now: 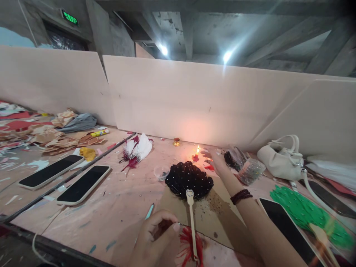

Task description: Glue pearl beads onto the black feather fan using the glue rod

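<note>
Flame [198, 150] near outstretched right hand [215, 160], left hand [155, 237] curled

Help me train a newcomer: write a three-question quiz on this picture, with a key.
1. Which is nearest the small flame: A) left hand, B) right hand, C) white handbag?
2. True or false: the green fan lies to the picture's right of the black fan.
3. Fill in: where it meets the black fan, the pale handle has a ____-shaped end.

Key: 1. B; 2. True; 3. heart
</note>
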The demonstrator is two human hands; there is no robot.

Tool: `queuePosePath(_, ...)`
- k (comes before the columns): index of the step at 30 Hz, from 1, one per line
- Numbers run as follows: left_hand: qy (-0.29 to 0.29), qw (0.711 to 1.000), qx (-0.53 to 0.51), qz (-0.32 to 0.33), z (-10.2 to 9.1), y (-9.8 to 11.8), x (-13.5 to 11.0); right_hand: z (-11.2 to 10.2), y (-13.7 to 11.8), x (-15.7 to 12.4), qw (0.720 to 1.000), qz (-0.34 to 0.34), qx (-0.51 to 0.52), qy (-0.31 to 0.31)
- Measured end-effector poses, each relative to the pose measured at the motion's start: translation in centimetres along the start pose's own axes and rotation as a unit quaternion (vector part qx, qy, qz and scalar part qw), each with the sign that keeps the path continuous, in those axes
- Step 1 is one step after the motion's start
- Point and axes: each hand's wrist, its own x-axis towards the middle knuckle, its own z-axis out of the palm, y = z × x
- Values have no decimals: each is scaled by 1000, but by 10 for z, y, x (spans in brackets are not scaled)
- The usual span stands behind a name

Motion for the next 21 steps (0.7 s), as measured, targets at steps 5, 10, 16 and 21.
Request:
queuePosePath(5,69,994,-77,-22,13,8,4,-7,-23,-29,999,-9,32,-28)
queuePosePath(10,2,975,-206,-87,40,13,12,-20,-48,-113,986,22,59,-154)
queuePosePath(16,-24,949,-275,-150,68,18,7,-36,-39,-224,984,-34,87,-155)
queuePosePath(21,-81,961,-214,-154,72,18,-1,-29,-21,-271,986,-108,105,-74)
